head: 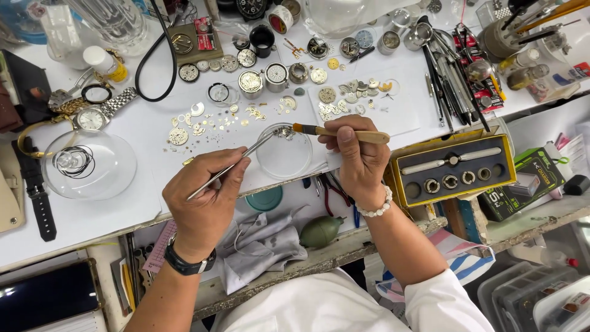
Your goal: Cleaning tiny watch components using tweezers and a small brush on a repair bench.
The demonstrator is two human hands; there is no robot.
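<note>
My left hand [206,200] grips metal tweezers [236,163] whose tips hold a small watch part [283,131] over a shallow clear glass dish [284,155]. My right hand [354,154] holds a wooden-handled brush [341,132], its dark bristles touching the part from the right. Both hands hover above the white work surface [141,132], near its front edge. A black watch sits on my left wrist and a white bead bracelet on my right.
Several watch movements, gears and tiny parts [344,95] lie scattered behind the dish. A glass dome [89,165] stands at left beside a metal wristwatch [98,114]. A yellow tool case [452,169] sits at right, a green rubber blower [321,231] and grey cloth [261,246] below.
</note>
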